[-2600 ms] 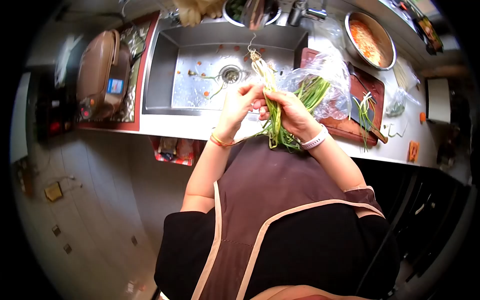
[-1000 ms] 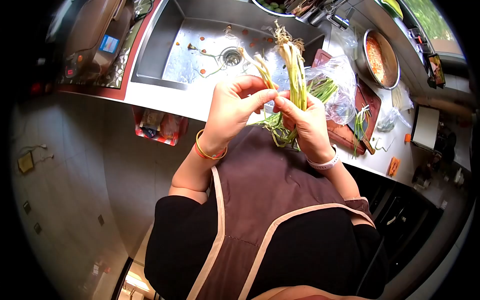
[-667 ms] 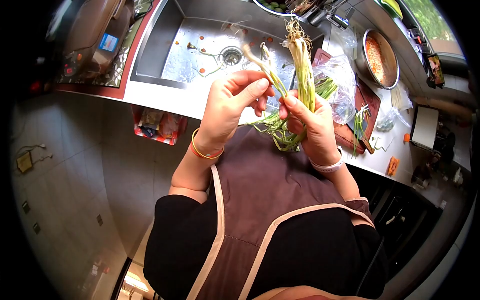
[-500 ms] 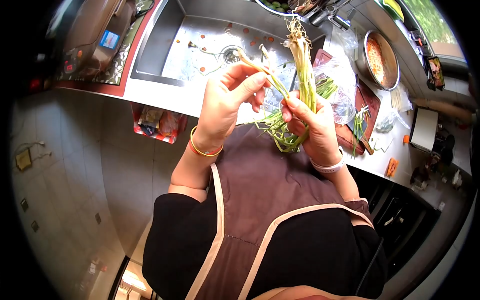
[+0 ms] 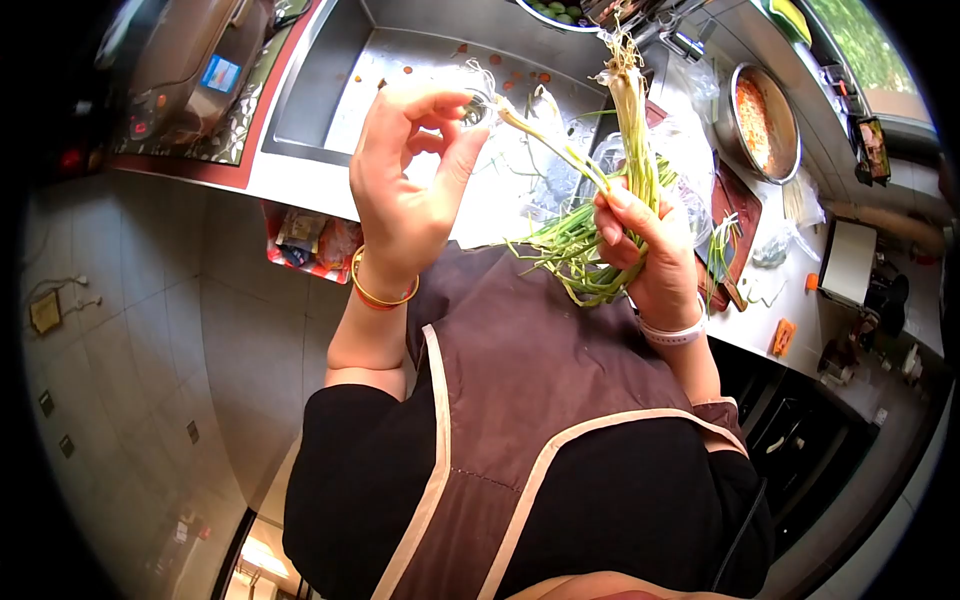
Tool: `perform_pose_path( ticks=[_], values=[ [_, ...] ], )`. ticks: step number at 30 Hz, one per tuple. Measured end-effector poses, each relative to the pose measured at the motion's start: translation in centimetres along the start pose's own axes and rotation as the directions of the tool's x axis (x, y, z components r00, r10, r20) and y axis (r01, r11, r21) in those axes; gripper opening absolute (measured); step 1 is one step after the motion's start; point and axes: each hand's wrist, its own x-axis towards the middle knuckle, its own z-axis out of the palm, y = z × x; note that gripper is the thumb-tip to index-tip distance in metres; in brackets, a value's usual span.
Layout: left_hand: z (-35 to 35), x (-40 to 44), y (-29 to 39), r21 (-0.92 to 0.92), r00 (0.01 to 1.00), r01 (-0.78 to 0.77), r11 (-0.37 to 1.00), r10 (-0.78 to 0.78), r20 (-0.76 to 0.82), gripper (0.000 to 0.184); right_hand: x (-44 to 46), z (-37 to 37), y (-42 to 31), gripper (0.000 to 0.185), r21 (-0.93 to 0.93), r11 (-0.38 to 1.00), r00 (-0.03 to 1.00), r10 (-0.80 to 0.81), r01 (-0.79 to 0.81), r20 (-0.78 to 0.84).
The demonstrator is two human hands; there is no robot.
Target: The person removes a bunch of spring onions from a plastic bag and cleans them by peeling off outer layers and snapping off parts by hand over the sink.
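Wrapped round a bunch of green onions [image 5: 636,130] is my right hand [image 5: 655,245], near the sink's front right. The roots point up and away, and the green tops hang below the hand. One thinner stalk [image 5: 555,147] leans out to the left from the same grip. My left hand [image 5: 410,165] is raised over the sink's front edge, thumb and forefinger curved towards each other near pale, stringy roots [image 5: 480,80]. Whether its fingertips pinch those roots is unclear.
Orange bits lie in the steel sink [image 5: 320,95]. To the right are a clear plastic bag [image 5: 690,150], a brown cutting board [image 5: 741,195] with cut greens, and a metal bowl [image 5: 797,150] of orange food. A brown appliance [image 5: 190,75] stands left.
My left hand has moved left and up, away from the stalks. My right hand has shifted slightly right with the bunch, and the thin stalk stays in its grip.
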Motion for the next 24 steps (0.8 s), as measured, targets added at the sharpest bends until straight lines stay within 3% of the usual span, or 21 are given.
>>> perform_pose_path(
  ticks=[1, 3, 5, 8, 9, 11, 16, 18, 21, 24],
  values=[
    [0.0, 0.0, 0.4, -0.002, 1.000, 0.001, 1.000, -0.001, 0.001, 0.020, 0.0, 0.0, -0.1, 0.019, 0.008, 1.000, 1.000, 0.002, -0.002, 0.008],
    [-0.2, -0.3, 1.1, 0.116, 0.988, -0.009, 0.993, -0.009, 0.152, 0.012, -0.1, 0.1, -0.2, 0.019, 0.022, 0.999, 0.999, 0.030, -0.031, 0.012],
    [0.4, -0.4, 1.1, 0.093, 0.949, 0.096, 0.991, -0.119, 0.291, 0.008, 0.0, 0.1, -0.2, 0.019, 0.036, 0.998, 0.998, 0.059, -0.060, 0.018],
    [2.0, -1.7, 0.8, -0.250, 0.817, 0.530, 0.810, -0.409, 0.406, 0.011, 0.0, 0.3, 0.0, 0.022, 0.042, 0.990, 0.987, 0.130, -0.134, 0.094],
    [2.0, -1.7, 0.6, -0.250, 0.817, 0.529, 0.811, -0.407, 0.409, 0.011, 0.1, 0.3, 0.0, 0.022, 0.043, 0.990, 0.988, 0.127, -0.132, 0.093],
    [2.1, -1.9, 0.4, -0.442, 0.698, 0.710, 0.548, -0.466, 0.544, 0.012, 0.0, 0.4, 0.2, 0.022, 0.034, 0.984, 0.981, 0.168, -0.172, 0.099],
    [2.1, -1.8, 0.5, -0.404, 0.709, 0.697, 0.592, -0.485, 0.513, 0.012, 0.1, 0.7, 0.7, 0.024, -0.011, 0.991, 0.988, 0.137, -0.137, 0.065],
    [2.0, -1.7, 0.7, -0.331, 0.747, 0.646, 0.688, -0.480, 0.460, 0.013, 0.0, 0.9, 0.7, 0.024, -0.021, 0.994, 0.994, 0.107, -0.107, 0.028],
    [1.8, -1.4, 1.6, -0.289, 0.729, 0.669, 0.685, -0.527, 0.436, 0.010, 0.0, 0.8, 0.8, 0.021, -0.063, 0.997, 0.999, 0.048, -0.048, 0.011],
    [1.4, -1.3, 1.2, -0.285, 0.757, 0.624, 0.727, -0.472, 0.452, 0.010, -0.1, 0.8, 0.9, 0.017, -0.081, 0.997, 1.000, -0.004, 0.003, -0.014]
  ],
)
